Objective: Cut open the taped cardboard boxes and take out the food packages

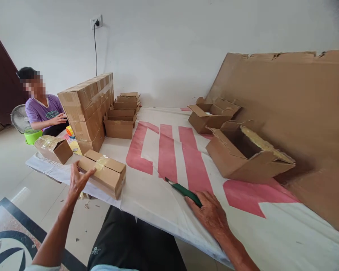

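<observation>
A taped cardboard box (103, 172) near the table (164, 210) edge is touched by the left hand (78, 180), fingers spread open flat against its side. A green-handled knife (183, 191) is gripped by the right hand (211, 214), pressed down on the red-and-white sheet (169, 150), just beside an open box (247, 154).

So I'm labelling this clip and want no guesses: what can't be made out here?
Head view only:
- Green-handled cutter: its rear end is hidden under the right hand.
- Torn open box: its walls hide the inside.
- Taped box: the left hand hides part of its near end.
- Cardboard sheet: cut off by the right edge.
</observation>
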Available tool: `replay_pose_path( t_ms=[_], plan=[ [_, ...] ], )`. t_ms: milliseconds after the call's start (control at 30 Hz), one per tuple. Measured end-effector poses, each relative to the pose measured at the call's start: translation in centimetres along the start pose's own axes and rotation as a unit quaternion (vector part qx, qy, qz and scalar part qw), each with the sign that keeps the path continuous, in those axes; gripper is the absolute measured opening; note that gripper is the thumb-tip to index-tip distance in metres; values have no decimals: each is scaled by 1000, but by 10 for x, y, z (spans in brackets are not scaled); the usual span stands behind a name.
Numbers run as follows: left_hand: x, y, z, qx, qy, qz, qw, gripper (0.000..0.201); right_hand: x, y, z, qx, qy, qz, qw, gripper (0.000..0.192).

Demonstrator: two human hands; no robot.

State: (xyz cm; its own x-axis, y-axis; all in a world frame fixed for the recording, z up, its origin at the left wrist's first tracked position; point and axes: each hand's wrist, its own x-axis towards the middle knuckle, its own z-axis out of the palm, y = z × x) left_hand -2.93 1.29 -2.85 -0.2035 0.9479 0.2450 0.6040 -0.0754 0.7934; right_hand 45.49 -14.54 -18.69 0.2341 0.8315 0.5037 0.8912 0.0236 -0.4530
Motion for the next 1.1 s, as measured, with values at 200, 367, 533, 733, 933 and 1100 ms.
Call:
replay_pose_path(
  t_ms=[200, 367, 533, 733, 933, 1100],
  plan=[
    [-60, 32, 25, -14, -72, 90, 993, 72, 5, -12, -8, 30, -5, 76, 997, 41],
    [-59, 35, 25, -64, -127, 96, 985, 62, 10, -50, -12, 161, 1, 213, 964, 54],
    [-46, 36, 21, -141, -174, 65, 972, 60, 20, -120, -7, 412, -17, 244, 878, 57],
    [-47, 43, 22, -159, -230, 88, 956, 51, 35, -154, -2, 409, -4, 238, 881, 55],
    [-33, 47, 44, -207, -222, 76, 950, 49, 54, -141, 1, 388, 3, 229, 893, 44],
    [-32, 43, 51, -254, -218, 64, 940, 46, 54, -138, -2, 379, 5, 224, 898, 46]
  ],
)
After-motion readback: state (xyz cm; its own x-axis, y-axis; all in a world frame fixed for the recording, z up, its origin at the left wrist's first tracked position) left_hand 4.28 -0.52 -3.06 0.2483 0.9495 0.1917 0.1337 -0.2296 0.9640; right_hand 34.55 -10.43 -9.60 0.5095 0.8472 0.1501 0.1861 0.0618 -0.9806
